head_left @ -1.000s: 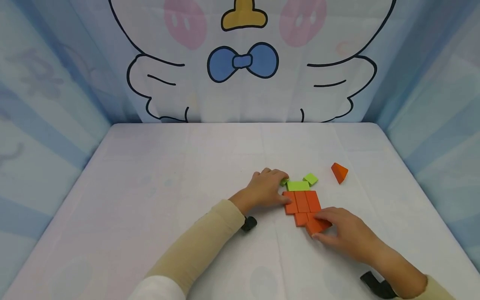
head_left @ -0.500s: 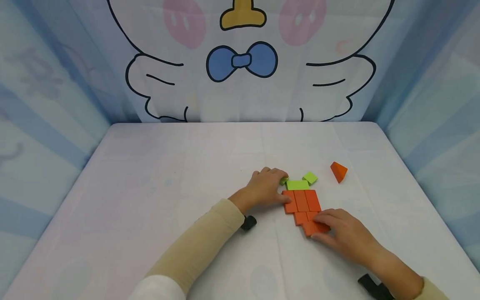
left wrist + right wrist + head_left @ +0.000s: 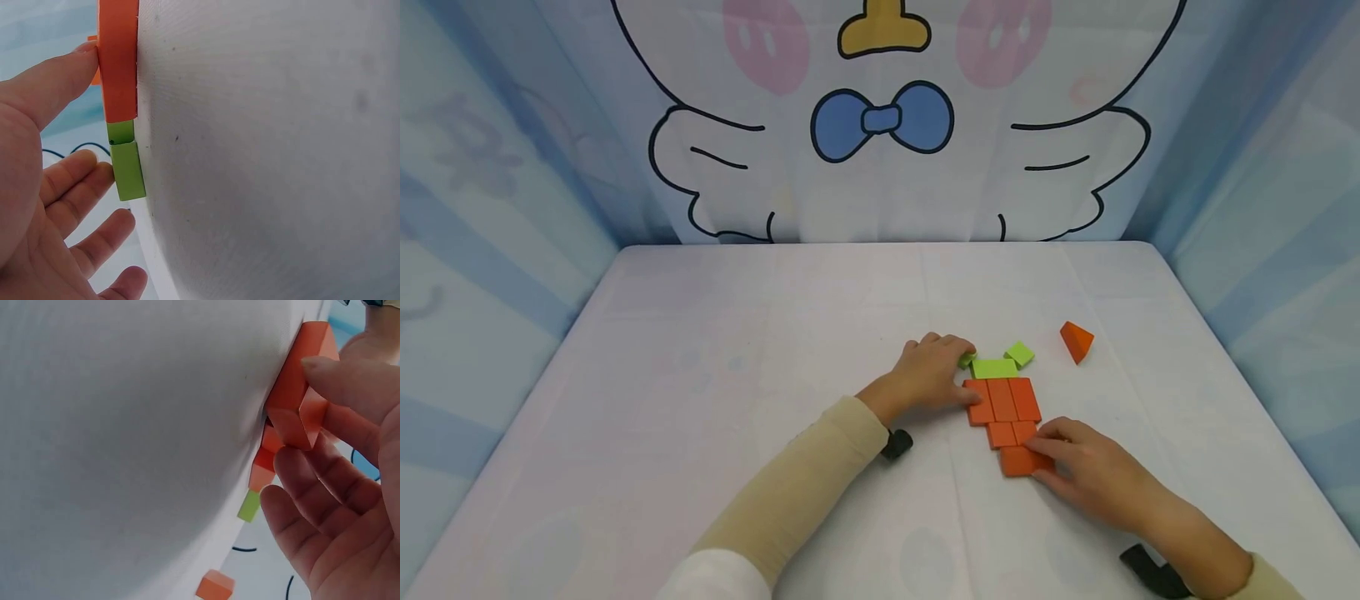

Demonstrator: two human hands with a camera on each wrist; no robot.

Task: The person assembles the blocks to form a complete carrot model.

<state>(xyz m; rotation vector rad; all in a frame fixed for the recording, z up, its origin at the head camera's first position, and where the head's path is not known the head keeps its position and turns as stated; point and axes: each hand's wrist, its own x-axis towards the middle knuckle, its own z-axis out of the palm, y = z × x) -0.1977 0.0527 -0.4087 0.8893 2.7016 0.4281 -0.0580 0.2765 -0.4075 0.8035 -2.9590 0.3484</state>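
Observation:
Flat orange blocks (image 3: 1002, 400) lie together in a shape that narrows toward the near side. A green rectangular block (image 3: 994, 368) borders their far edge, and small green blocks (image 3: 1020, 354) sit at its two ends. My left hand (image 3: 928, 375) rests at the left side, its thumb touching an orange block (image 3: 119, 62) and its fingertips against a green block (image 3: 129, 172). Thumb and fingers of my right hand (image 3: 1097, 471) pinch the nearest orange block (image 3: 1017, 462), which lies crosswise below the others. The right wrist view shows my thumb on that block's (image 3: 289, 381) side.
An orange wedge-shaped block (image 3: 1077, 342) lies apart, to the far right of the group. White cloth covers the table (image 3: 700, 375). Behind it hangs a backdrop with a cartoon bow tie (image 3: 882, 119), and blue patterned curtains (image 3: 482, 292) flank both sides.
My right hand has turned the nearest orange block from a slant to lie straight across the end of the orange group. The left hand has stayed in place.

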